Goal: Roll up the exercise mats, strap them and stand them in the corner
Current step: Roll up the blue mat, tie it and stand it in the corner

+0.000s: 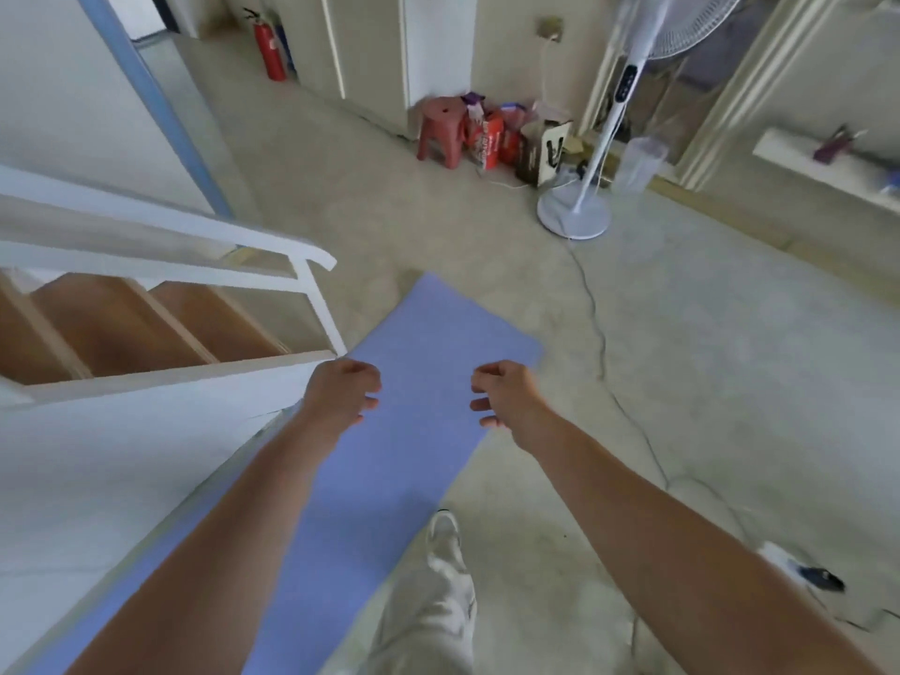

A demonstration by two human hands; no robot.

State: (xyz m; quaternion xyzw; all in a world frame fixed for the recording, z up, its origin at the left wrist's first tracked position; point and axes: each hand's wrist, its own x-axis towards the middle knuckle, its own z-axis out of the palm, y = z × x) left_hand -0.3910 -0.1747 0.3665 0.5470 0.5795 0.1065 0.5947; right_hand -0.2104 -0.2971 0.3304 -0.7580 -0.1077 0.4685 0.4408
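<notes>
Lying flat, ctr frame: blue mat [431,333], unrolled; left hand [341,393] & right hand [506,394] held over it, loosely curled, nothing gripped.

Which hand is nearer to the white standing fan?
The right hand. It hangs over the right edge of the blue mat, on the side of the fan; the left hand is farther, by the stairs.

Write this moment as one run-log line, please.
stage: rolling not yet begun | flat blue rectangular exercise mat: lying unrolled | left hand: empty, fingers loosely curled, over mat | right hand: same
</notes>
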